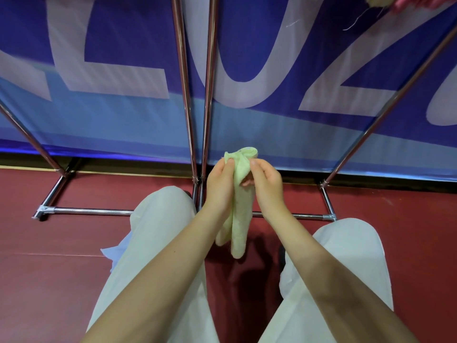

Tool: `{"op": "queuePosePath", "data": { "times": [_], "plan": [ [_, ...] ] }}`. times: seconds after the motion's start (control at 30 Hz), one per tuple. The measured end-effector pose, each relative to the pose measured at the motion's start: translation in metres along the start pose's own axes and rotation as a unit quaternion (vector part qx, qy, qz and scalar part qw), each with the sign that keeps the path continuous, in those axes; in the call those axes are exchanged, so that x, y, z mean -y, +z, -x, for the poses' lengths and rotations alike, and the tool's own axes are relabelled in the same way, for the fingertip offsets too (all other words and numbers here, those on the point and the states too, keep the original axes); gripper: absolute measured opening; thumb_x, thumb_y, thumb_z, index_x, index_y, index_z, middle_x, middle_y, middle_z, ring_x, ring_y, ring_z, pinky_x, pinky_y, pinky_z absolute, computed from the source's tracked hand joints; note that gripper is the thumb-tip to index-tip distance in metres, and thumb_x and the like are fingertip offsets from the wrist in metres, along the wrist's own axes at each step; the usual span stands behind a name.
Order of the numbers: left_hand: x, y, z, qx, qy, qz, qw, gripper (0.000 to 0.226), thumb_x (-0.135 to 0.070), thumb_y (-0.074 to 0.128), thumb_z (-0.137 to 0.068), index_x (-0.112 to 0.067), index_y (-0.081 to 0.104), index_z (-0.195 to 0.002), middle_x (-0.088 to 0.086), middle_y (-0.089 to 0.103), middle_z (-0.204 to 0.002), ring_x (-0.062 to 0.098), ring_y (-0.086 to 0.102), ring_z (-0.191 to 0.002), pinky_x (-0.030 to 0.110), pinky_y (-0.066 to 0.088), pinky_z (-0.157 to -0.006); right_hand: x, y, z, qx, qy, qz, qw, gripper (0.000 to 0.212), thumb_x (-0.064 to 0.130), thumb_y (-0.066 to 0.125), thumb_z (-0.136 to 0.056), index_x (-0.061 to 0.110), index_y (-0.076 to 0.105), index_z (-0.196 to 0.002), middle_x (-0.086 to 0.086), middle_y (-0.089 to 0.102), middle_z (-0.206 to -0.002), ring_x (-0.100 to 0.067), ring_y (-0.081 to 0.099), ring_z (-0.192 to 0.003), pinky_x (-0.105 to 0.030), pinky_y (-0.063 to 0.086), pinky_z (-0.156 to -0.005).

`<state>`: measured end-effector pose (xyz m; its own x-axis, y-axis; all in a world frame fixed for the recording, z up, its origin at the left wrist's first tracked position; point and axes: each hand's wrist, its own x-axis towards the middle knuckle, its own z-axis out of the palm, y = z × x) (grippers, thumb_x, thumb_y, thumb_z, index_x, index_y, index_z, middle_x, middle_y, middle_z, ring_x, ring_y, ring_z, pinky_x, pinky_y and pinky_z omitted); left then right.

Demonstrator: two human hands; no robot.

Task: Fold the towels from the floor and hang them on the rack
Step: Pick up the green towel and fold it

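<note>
A pale green towel [241,214] hangs bunched between my two hands, above the red floor and between my knees. My left hand [220,184] pinches its upper left corner with thumb and fingers. My right hand [265,180] grips the upper part from the right, its fingers curled into the cloth. The towel's lower end dangles free. The chrome rack [195,95] rises straight ahead of me, with its base bars on the floor. At the top right edge, beige and pink towels [395,2] hang on the rack, mostly cut off.
A blue and white banner [123,70] stands behind the rack. The rack's slanted legs [385,112] spread left and right, and a low crossbar [91,211] runs along the floor. My legs in white trousers [158,243] frame the red floor [49,280].
</note>
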<state>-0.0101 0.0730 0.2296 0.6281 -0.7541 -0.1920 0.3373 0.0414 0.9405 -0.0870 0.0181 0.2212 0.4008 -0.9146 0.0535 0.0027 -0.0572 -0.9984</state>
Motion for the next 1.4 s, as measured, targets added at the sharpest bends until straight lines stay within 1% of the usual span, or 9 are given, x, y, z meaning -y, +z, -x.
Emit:
{"op": "queuePosePath", "data": {
  "times": [0.2, 0.37, 0.53, 0.63, 0.7, 0.9, 1.07, 1.27, 1.4],
  "plan": [
    [-0.003, -0.008, -0.01, -0.019, -0.045, 0.029, 0.998, 0.026, -0.02, 0.047, -0.1, -0.008, 0.07, -0.102, 0.009, 0.071, -0.092, 0.021, 0.066, -0.088, 0.038, 0.051, -0.089, 0.0, -0.007, 0.001, 0.064, -0.062, 0.093, 0.992, 0.025, 0.004, 0.058, -0.091, 0.022, 0.071, -0.101, 0.003, 0.066, -0.084, -0.005, 0.061, -0.077, -0.017, 0.047, -0.075],
    [-0.005, -0.011, -0.009, 0.014, -0.057, 0.026, 0.998, 0.029, -0.016, 0.04, -0.102, -0.004, 0.067, -0.108, 0.014, 0.072, -0.1, 0.023, 0.069, -0.093, 0.031, 0.054, -0.085, -0.01, -0.006, -0.003, -0.022, -0.154, 0.192, 0.969, 0.027, 0.012, 0.066, -0.084, 0.037, 0.061, -0.089, 0.006, 0.055, -0.091, -0.016, 0.052, -0.094, -0.021, 0.043, -0.074],
    [-0.009, -0.017, -0.013, 0.024, -0.074, 0.045, 0.996, 0.033, -0.02, 0.044, -0.102, -0.001, 0.064, -0.119, 0.018, 0.069, -0.112, 0.024, 0.067, -0.101, 0.036, 0.052, -0.092, -0.01, -0.005, -0.008, -0.018, -0.019, 0.099, 0.995, 0.051, 0.023, 0.071, -0.084, 0.022, 0.048, -0.129, 0.012, 0.059, -0.113, 0.001, 0.057, -0.103, -0.017, 0.049, -0.082],
    [-0.011, -0.021, -0.015, 0.019, -0.086, 0.056, 0.995, 0.032, -0.025, 0.049, -0.1, -0.003, 0.067, -0.115, 0.012, 0.072, -0.101, 0.023, 0.069, -0.095, 0.035, 0.055, -0.085, -0.009, 0.0, -0.009, 0.023, 0.053, 0.072, 0.996, 0.016, 0.028, 0.069, -0.086, 0.015, 0.063, -0.094, 0.005, 0.067, -0.085, -0.007, 0.062, -0.077, -0.025, 0.047, -0.069],
    [-0.012, -0.02, -0.014, 0.013, -0.093, 0.053, 0.994, 0.03, -0.028, 0.054, -0.097, -0.003, 0.067, -0.108, 0.011, 0.071, -0.094, 0.022, 0.068, -0.088, 0.033, 0.054, -0.078, -0.008, 0.003, -0.01, 0.012, 0.049, 0.107, 0.993, 0.019, 0.03, 0.068, -0.086, 0.016, 0.058, -0.078, 0.005, 0.061, -0.072, -0.006, 0.056, -0.065, -0.022, 0.043, -0.06],
    [-0.008, -0.013, -0.008, -0.012, -0.119, 0.058, 0.991, 0.042, -0.038, 0.05, -0.098, -0.001, 0.068, -0.106, 0.013, 0.07, -0.095, 0.026, 0.067, -0.091, 0.039, 0.052, -0.085, -0.007, 0.009, -0.012, -0.028, 0.052, 0.133, 0.989, 0.024, 0.036, 0.065, -0.087, 0.015, 0.056, -0.079, 0.006, 0.059, -0.073, -0.007, 0.055, -0.065, -0.019, 0.042, -0.057],
    [-0.005, -0.005, -0.005, -0.002, -0.117, 0.042, 0.992, 0.043, -0.047, 0.04, -0.101, -0.018, 0.07, -0.091, 0.001, 0.075, -0.086, 0.016, 0.071, -0.084, 0.035, 0.055, -0.085, -0.012, 0.015, -0.015, -0.066, 0.062, 0.129, 0.987, 0.031, 0.04, 0.064, -0.087, 0.009, 0.057, -0.085, 0.002, 0.06, -0.077, -0.016, 0.057, -0.071, -0.032, 0.046, -0.068],
    [0.001, -0.001, -0.003, -0.015, -0.015, -0.079, 0.997, 0.02, -0.027, 0.047, -0.098, -0.023, 0.067, -0.098, -0.002, 0.072, -0.095, 0.01, 0.068, -0.085, 0.028, 0.053, -0.073, -0.011, 0.019, -0.018, -0.093, 0.094, 0.102, 0.986, 0.032, 0.042, 0.055, -0.092, 0.01, 0.055, -0.089, 0.001, 0.06, -0.082, -0.02, 0.059, -0.08, -0.035, 0.047, -0.075],
    [-0.005, -0.004, -0.007, -0.051, -0.001, -0.048, 0.998, 0.023, -0.021, 0.044, -0.1, -0.023, 0.064, -0.089, -0.005, 0.069, -0.085, 0.003, 0.065, -0.074, 0.022, 0.052, -0.07, -0.007, 0.02, -0.016, -0.077, 0.094, 0.056, 0.991, 0.031, 0.041, 0.047, -0.096, 0.014, 0.052, -0.083, 0.005, 0.052, -0.075, -0.013, 0.05, -0.072, -0.032, 0.042, -0.071]
  ]
}}
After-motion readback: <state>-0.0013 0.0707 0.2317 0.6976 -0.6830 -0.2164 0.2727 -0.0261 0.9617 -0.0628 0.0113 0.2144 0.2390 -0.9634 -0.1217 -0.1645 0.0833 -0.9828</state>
